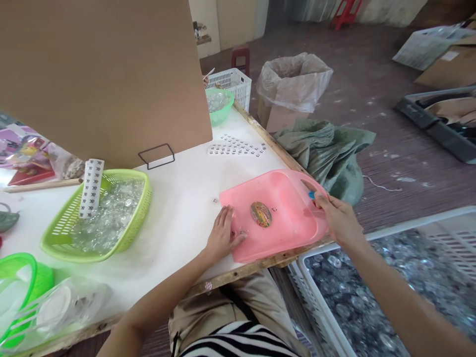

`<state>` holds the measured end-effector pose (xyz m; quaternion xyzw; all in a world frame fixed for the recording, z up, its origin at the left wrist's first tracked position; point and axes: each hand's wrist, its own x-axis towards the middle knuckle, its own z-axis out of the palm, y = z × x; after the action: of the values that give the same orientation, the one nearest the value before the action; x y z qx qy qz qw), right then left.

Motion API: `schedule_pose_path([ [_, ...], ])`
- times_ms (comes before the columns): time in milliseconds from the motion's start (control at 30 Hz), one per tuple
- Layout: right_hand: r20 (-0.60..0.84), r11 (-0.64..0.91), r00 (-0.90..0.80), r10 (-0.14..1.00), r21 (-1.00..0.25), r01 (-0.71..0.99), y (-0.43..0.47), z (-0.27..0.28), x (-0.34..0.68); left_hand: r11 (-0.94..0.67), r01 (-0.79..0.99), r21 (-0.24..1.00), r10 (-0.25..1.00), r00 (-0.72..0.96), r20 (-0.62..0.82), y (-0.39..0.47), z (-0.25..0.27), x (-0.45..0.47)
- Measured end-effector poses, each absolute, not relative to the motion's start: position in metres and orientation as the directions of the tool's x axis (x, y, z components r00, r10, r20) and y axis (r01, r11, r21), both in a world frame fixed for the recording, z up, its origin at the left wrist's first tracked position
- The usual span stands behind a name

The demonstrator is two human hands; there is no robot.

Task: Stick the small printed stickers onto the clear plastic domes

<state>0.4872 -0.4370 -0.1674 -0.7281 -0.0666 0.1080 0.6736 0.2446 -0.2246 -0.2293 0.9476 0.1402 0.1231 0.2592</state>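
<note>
- On the table [174,218], a scoop [286,228] is set near the right edge.
- Left of the scoop, a basket [137,228] is placed.
- Behind the scoop, sticker strips [226,149] are laid.
- Right of the table, lower down, a crate [455,245] is placed.

Bright tabletop [178,208] | dimmer floor [357,69] | soft detail | wide-angle edge stretch

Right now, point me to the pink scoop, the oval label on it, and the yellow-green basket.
Pink scoop [284,225]: head view, bare floor of the pan.
Oval label [261,214]: head view, middle of its face.
Yellow-green basket [67,220]: head view, slotted left wall.
</note>
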Motion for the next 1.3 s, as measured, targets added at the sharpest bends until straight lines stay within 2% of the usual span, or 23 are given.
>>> schedule_pose_path([
  [67,-0.094,-0.059,0.957,0.275,-0.995,-0.081,-0.436,-0.173,0.486,-0.810,0.196,0.552,0.335,0.928,0.162,-0.227,-0.228,0.249],
  [267,-0.136,-0.005,0.952,0.273,-0.990,-0.140,-0.434,-0.179,0.480,-0.772,0.150,0.617,0.331,0.924,0.189,-0.234,-0.222,0.267],
  [467,-0.120,0.074,0.970,0.210,-0.988,-0.138,-0.434,-0.176,0.475,-0.761,-0.016,0.649,0.247,0.917,0.313,-0.229,-0.216,0.267],
  [533,-0.114,0.106,0.976,0.185,-0.985,-0.135,-0.436,-0.175,0.473,-0.748,0.015,0.664,0.314,0.889,0.333,-0.220,-0.214,0.257],
  [600,-0.119,0.130,0.980,0.162,-0.982,-0.140,-0.438,-0.173,0.470,-0.699,0.116,0.705,0.457,0.831,0.317,-0.210,-0.215,0.245],
  [700,-0.143,0.132,0.977,0.155,-0.978,-0.164,-0.439,-0.170,0.464,-0.564,0.249,0.788,0.629,0.747,0.214,-0.202,-0.219,0.235],
  [833,-0.101,0.115,0.989,0.106,-0.987,-0.113,-0.433,-0.169,0.452,-0.434,0.270,0.860,0.677,0.728,0.113,-0.209,-0.223,0.246],
  [1000,-0.091,0.148,0.989,0.121,-0.983,-0.108,-0.429,-0.177,0.442,-0.392,0.167,0.905,0.635,0.761,0.135,-0.228,-0.222,0.266],
  [1300,-0.086,0.181,0.993,0.084,-0.978,-0.100,-0.429,-0.180,0.440,-0.428,-0.052,0.902,0.428,0.868,0.253,-0.238,-0.208,0.282],
])
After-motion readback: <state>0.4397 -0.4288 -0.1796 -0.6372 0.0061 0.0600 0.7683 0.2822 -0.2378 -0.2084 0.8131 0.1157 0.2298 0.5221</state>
